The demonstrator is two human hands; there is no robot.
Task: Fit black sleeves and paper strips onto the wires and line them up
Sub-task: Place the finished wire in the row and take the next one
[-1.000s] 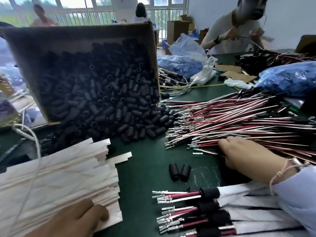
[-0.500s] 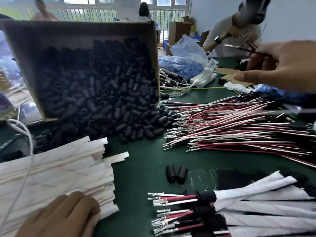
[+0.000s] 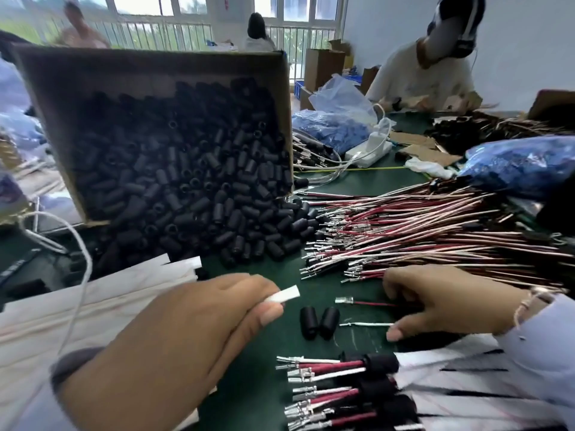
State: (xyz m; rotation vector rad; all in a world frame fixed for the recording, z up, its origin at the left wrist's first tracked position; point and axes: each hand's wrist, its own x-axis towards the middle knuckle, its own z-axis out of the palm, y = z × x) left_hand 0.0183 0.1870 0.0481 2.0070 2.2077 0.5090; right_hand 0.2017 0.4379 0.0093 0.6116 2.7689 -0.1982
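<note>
My left hand [image 3: 199,331] pinches a white paper strip [image 3: 284,294] above the green table. My right hand [image 3: 448,298] holds a wire pair: a red wire [image 3: 370,303] and a white wire [image 3: 367,324] stick out leftward from under its fingers, flat on the table. Two loose black sleeves [image 3: 319,317] lie just left of those wire tips. Finished wires [image 3: 342,371] with black sleeves and paper wraps lie lined up at the bottom right. A heap of bare red and white wires [image 3: 420,231] spreads behind my right hand.
A tilted cardboard box [image 3: 149,60] spills black sleeves [image 3: 193,188] onto the table. A stack of paper strips [image 3: 93,303] lies at the left. Blue bags [image 3: 522,163], a white power strip [image 3: 368,150] and a person working opposite stand at the back.
My left hand lifted off the paper stack with one strip. My right hand came back down from the raised position and now holds a wire pair on the table near the two loose sleeves.
</note>
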